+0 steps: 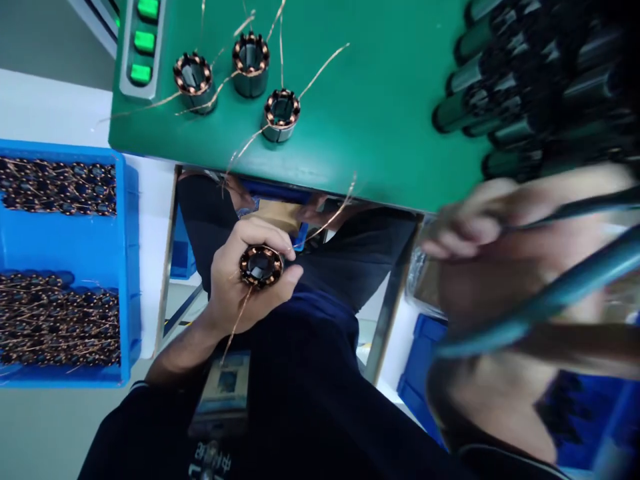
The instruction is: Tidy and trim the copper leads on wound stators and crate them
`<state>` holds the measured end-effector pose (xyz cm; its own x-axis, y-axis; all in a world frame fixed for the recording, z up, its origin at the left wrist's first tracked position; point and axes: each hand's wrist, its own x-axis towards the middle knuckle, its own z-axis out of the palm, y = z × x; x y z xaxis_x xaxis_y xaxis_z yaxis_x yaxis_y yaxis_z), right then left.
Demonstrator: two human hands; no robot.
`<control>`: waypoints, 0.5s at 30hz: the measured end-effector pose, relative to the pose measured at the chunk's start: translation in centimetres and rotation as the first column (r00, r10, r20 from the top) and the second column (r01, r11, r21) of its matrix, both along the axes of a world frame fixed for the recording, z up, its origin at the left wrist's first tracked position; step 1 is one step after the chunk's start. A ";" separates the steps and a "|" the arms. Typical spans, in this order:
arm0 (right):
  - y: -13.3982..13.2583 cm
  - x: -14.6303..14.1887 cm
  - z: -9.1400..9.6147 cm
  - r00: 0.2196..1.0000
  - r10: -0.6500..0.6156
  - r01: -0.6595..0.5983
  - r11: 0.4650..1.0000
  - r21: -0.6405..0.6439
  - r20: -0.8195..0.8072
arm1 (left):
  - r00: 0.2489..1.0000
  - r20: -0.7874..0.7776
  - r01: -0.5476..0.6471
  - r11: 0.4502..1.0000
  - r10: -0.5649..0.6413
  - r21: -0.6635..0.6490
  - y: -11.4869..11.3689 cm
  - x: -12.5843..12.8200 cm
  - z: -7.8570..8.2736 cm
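My left hand point(245, 280) is closed around a small motor stator point(261, 267), its round end with copper windings turned up toward me. Loose copper wire ends stick out of it, one up to the right and one down to the left. On the green tabletop point(370, 133) stand three more wound stators point(281, 117), also with long wire ends. Over at the right, my right hand point(475, 223) is smeared by motion near the table's front edge. Its fingers look bent, but what they hold, if anything, cannot be made out. A blurred teal hose-like strip point(540, 310) crosses in front of the right arm.
Many dark cylindrical parts point(500, 87) lie piled at the table's back right. A blue bin point(60, 243) on the left holds rows of wound stators. A grey panel with green buttons point(143, 50) sits at the table's left corner. Another blue bin point(423, 353) is low on the right.
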<state>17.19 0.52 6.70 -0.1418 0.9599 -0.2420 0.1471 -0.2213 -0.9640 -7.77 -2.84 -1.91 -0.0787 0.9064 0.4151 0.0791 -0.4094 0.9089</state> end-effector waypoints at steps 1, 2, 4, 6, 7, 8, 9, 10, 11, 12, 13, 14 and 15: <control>-1.0 -0.4 -1.1 0.987 -0.097 0.099 0.995 0.010 -0.124 | 1.000 0.008 0.013 1.000 -0.013 -0.002 0.2 0.3 -0.1; -1.8 -0.9 -2.3 0.959 -0.149 0.150 0.989 -0.011 -0.243 | 1.000 0.018 0.023 1.000 -0.023 -0.008 0.4 0.6 -0.1; -3.3 -1.9 -4.6 0.918 -0.171 0.151 0.985 -0.085 -0.356 | 0.999 0.028 0.029 0.999 -0.028 -0.017 0.5 1.2 -0.1; -4.3 -2.8 -6.3 0.902 -0.190 0.154 0.980 -0.123 -0.388 | 1.000 0.010 0.024 0.999 -0.023 -0.047 0.6 1.9 0.0; -4.7 -3.2 -6.9 0.895 -0.195 0.156 0.979 -0.128 -0.400 | 1.000 -0.005 0.020 0.998 -0.020 -0.061 0.6 2.2 0.0; -4.9 -3.5 -7.2 0.891 -0.200 0.158 0.978 -0.134 -0.407 | 1.000 -0.020 0.021 0.997 -0.023 -0.070 0.6 2.5 0.1; -5.0 -3.7 -7.3 0.889 -0.202 0.158 0.978 -0.139 -0.410 | 0.999 -0.031 0.025 0.997 -0.028 -0.077 0.7 2.8 0.1; -4.9 -3.8 -7.3 0.887 -0.199 0.150 0.978 -0.146 -0.416 | 0.999 -0.036 0.030 0.997 -0.033 -0.078 0.7 3.1 0.2; -4.7 -3.8 -7.1 0.885 -0.196 0.145 0.978 -0.149 -0.422 | 0.998 -0.038 0.040 0.997 -0.043 -0.071 0.7 3.4 0.2; -4.4 -3.8 -7.0 0.886 -0.198 0.149 0.978 -0.147 -0.420 | 0.998 -0.036 0.050 0.997 -0.053 -0.065 0.8 3.6 0.2; -4.1 -3.5 -6.8 0.892 -0.200 0.158 0.978 -0.135 -0.406 | 0.997 -0.034 0.060 0.996 -0.062 -0.058 0.8 3.8 0.2; -3.6 -3.2 -6.7 0.904 -0.196 0.172 0.980 -0.097 -0.381 | 0.997 -0.034 0.065 0.996 -0.067 -0.056 0.8 3.9 0.2; -3.2 -2.7 -6.7 0.919 -0.192 0.190 0.981 -0.039 -0.345 | 0.997 -0.039 0.062 0.997 -0.065 -0.055 0.8 4.0 0.2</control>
